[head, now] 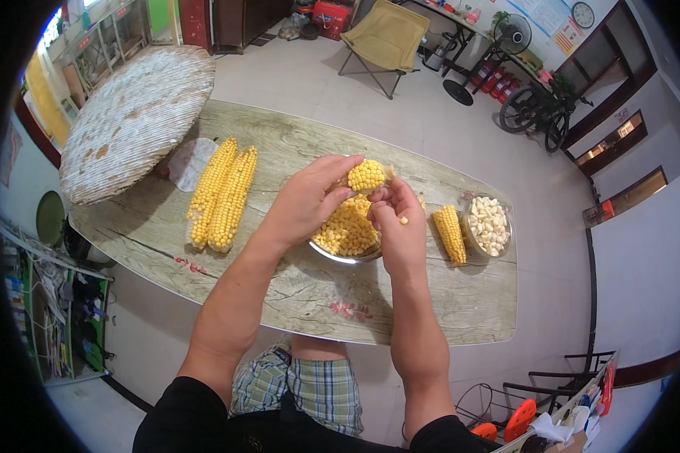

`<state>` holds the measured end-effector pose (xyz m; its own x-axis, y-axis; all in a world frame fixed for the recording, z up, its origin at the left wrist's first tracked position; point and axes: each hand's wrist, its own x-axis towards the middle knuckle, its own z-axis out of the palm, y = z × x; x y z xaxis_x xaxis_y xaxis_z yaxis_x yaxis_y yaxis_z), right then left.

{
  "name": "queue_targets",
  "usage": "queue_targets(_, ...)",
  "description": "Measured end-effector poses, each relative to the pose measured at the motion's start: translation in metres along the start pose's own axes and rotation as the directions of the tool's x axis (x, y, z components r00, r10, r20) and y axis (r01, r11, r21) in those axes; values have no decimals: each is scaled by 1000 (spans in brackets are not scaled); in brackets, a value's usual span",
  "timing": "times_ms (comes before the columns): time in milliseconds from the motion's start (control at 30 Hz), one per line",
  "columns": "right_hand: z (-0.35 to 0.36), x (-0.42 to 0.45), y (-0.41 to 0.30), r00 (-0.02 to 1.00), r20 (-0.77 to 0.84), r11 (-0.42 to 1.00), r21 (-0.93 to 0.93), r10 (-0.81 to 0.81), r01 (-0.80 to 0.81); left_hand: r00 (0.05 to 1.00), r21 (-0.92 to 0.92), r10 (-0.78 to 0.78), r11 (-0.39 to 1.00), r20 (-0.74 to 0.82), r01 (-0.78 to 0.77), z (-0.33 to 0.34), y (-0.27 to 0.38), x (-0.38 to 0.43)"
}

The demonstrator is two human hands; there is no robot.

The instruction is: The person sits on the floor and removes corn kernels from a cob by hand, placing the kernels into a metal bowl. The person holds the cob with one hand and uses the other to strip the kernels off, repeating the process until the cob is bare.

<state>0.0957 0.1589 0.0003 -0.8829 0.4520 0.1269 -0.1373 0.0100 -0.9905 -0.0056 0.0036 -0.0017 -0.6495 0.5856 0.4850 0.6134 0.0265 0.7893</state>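
Observation:
Over a metal bowl [347,260] of loose corn kernels [348,229], my left hand [311,195] grips a short piece of corn cob [366,176] from its left side. The fingers of my right hand [399,226] curl against the right end and underside of that piece, where a bare, pale bit shows. A single kernel [404,220] sits at my right thumb. To the left, two whole corn cobs [222,195] lie side by side. Right of the bowl is another partial corn cob [449,234], beside a clear bowl [509,240] of peeled garlic cloves [489,223].
The wood-patterned table [317,303] has a large round woven tray [139,122] over its left end, beside a white sheet [191,164]. Beyond stand a folding chair [385,39], a fan [513,34] and a bicycle [538,110]. A cluttered rack [62,317] stands at lower left.

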Motion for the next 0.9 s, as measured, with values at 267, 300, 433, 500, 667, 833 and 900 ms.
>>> queue_targets(267,5,-11,-3,932,55,634,-719,-357,285,997,55,2,998,-76,2,2,5,2)
queue_targets(300,8,-13,-9,925,68,526,-807,-373,271,996,68,12,998,-85,-7,1,5,1)
queue_targets(433,10,-15,-18,931,137,256,-939,-338,231,995,84,24,996,-98,-16,1,5,0)
queue_targets(500,8,-13,-15,907,123,260,-935,-403,242,996,67,17,998,-93,-11,2,6,0)
queue_targets(667,5,-8,-10,960,-125,936,-287,-249,205,994,53,69,997,-89,-64,5,7,-1)
queue_targets(833,-2,-4,-9,1000,16,992,127,24,-26,993,-3,91,996,-75,-92,7,11,0)
queue_targets(900,-2,-2,-4,1000,20,987,159,10,-13,990,13,116,993,-77,-115,7,11,0)
